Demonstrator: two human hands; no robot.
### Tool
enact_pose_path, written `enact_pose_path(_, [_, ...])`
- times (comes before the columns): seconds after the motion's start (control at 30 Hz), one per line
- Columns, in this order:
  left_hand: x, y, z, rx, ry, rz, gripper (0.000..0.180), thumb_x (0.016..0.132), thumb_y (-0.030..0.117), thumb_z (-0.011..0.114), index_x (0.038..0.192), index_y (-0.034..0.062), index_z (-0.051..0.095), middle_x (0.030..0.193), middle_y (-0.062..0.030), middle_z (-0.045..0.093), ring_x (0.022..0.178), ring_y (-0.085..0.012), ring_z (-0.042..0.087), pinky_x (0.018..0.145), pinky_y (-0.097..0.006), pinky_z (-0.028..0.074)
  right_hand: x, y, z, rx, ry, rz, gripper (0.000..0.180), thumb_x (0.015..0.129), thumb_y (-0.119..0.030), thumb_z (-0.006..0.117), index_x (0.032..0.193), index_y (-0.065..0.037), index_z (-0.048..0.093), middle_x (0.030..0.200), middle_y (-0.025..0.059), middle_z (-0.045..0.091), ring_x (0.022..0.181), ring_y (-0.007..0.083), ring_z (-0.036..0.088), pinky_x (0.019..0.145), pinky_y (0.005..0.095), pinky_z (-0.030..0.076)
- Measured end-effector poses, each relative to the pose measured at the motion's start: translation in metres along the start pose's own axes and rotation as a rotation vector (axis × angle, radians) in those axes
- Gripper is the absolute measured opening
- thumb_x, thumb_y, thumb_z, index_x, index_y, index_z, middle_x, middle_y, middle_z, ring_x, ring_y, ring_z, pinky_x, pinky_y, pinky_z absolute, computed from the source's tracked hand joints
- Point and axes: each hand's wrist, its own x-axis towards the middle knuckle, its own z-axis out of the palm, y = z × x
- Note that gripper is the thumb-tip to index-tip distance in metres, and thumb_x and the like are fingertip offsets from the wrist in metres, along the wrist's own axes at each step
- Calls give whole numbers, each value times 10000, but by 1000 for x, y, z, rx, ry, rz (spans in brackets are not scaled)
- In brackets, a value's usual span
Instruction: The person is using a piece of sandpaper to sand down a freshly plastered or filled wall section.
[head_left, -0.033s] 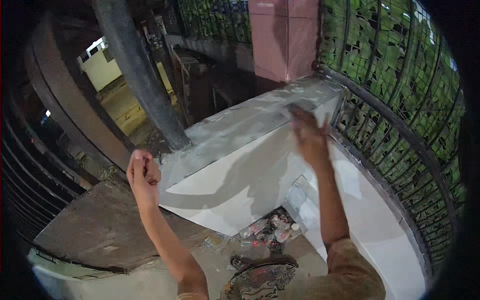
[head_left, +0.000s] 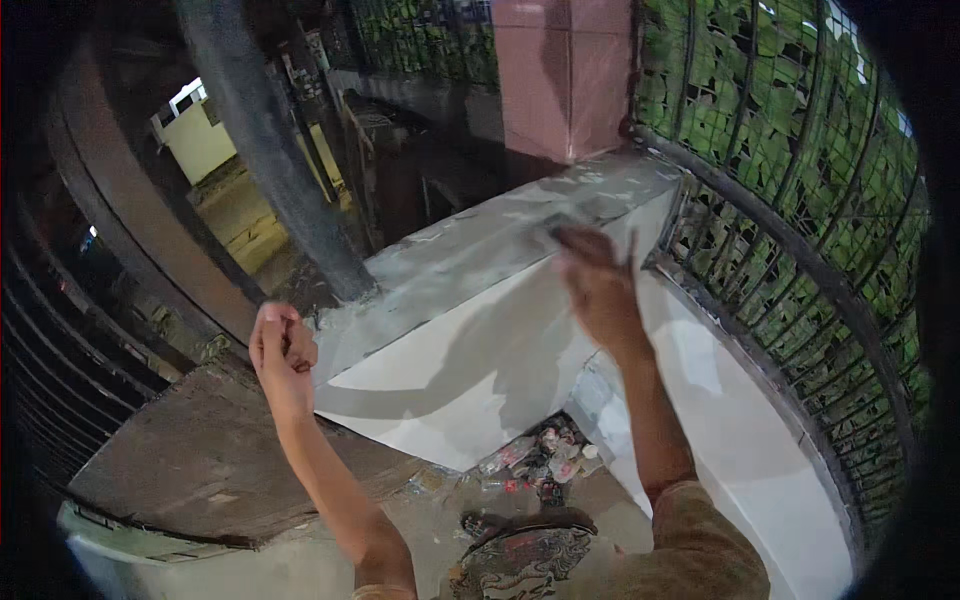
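Fingers of my right hand (head_left: 600, 290) pinch a flat dark thing (head_left: 562, 236), maybe a scraper, on top of the grey wall (head_left: 470, 260). My left hand (head_left: 283, 350) is curled tight beside the wall's edge. Nothing has moved, so I am still rubbing the same spot.

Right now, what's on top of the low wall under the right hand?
On the grey top of the low wall, the right hand presses a flat tool, blurred, likely a trowel. The patch beneath hand and tool is hidden. The left hand is curled by the wall's near end.
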Motion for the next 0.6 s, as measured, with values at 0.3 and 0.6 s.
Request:
enact_pose_path(0.3, [2, -7, 3, 130, 111, 10, 334, 1084, 397, 566, 955, 89, 574, 622, 80, 286, 524, -39, 207, 482, -268, 161, 4, 40, -11, 56, 37, 62, 360, 1049, -260, 569, 1394, -189, 645, 1436, 48, 619, 1399, 233, 515, 1243, 693, 33])
enact_pose_path(0.6, [8, -8, -31, -61, 215, 19, 285, 1109, 346, 542, 992, 98, 618, 618, 71, 264, 528, -44, 151, 462, -272, 182, -61, -38, 17, 335, 10, -200, 395, 1011, -324, 633, 1393, -223, 635, 1544, -21, 525, 1494, 167, 401, 1245, 709, -41])
